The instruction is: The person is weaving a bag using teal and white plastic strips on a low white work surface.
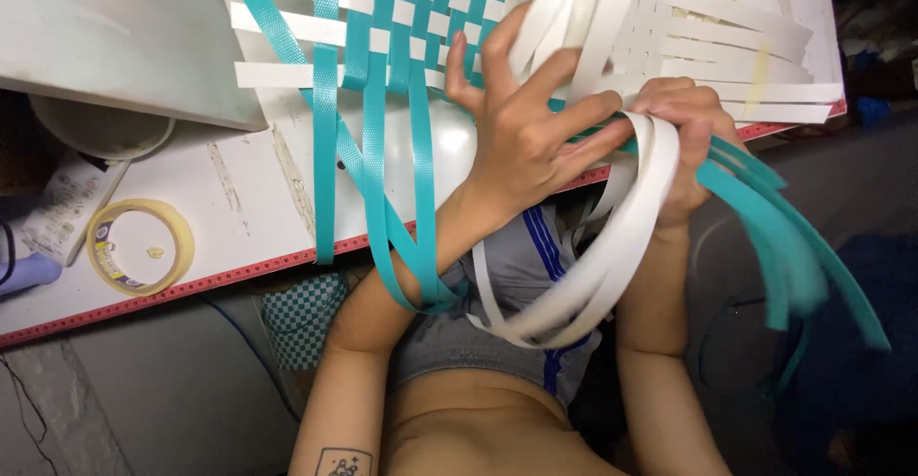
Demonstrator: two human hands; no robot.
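Looking down from the head camera, I take the woven mat (402,17) as my landmark: a flat checker of glossy teal and white plastic strapping lying on the white table (239,189), whose near edge carries a red ruled border. My left hand (521,127) sits at the mat's near right corner, fingers spread wide and threaded between the loose ends, so that it is mostly open with strips passing between its fingers rather than gripped. My right hand (684,127), just to the right of that corner, is curled closed around a bundle of white strips (593,266), smooth and ribbon-flat, which bend in a long loop down off the table edge toward my lap. Teal strips (784,237) fan out past the right hand, blurred at their tips. More teal strips (382,199) trail from the mat's near edge across the table and hang over its border beside my left forearm. Well to the left of the mat, near the table's edge, lies a roll of yellowish tape (141,245), a flat ring. Beyond it a round pale bowl (100,127) sits partly under a grey board (115,27) that touches the mat's left side.
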